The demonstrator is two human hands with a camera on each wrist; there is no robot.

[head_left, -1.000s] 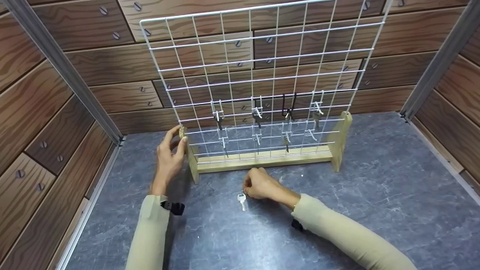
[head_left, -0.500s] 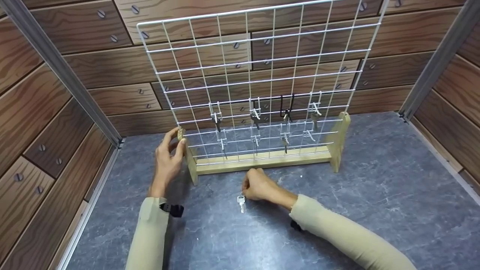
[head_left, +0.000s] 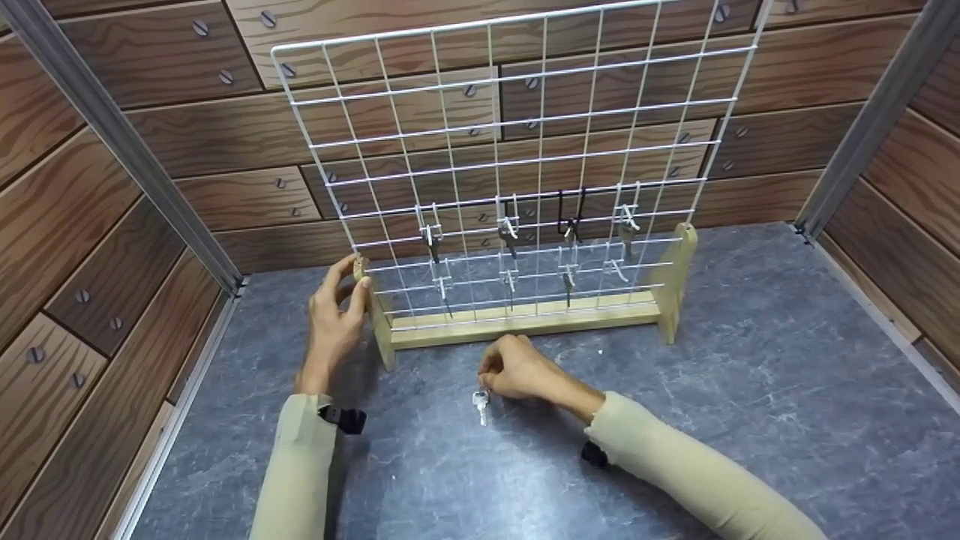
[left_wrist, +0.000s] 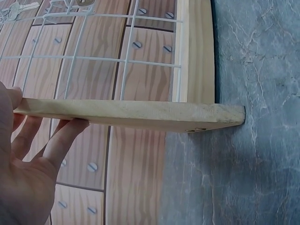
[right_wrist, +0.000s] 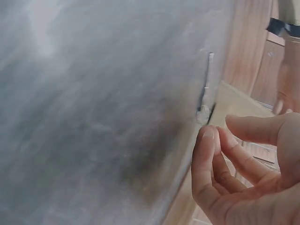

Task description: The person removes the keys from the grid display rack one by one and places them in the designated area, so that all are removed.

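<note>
While the left hand (head_left: pixel 334 322) grips one end of the stand (head_left: pixel 570 323), the right hand (head_left: pixel 519 369) pinches a key (head_left: pixel 481 409); pick-up step, probably; next calls for raising it to the bare lower-right hook (head_left: pixel 617 271).

The rack (head_left: pixel 427 337) stands on the table (head_left: pixel 787 375), before the back wall (head_left: pixel 225 139). Keys (head_left: pixel 432 244) hang on its hooks (head_left: pixel 618 271). The left hand (head_left: pixel 334 315) is at its left end, the right hand (head_left: pixel 517 367) in front with another key (head_left: pixel 481 409).

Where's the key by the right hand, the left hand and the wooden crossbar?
Key (head_left: pixel 481 407): head view, its narrow middle.
Left hand (head_left: pixel 334 321): head view, near the thumb's base.
Wooden crossbar (head_left: pixel 525 330): head view, front face.
</note>
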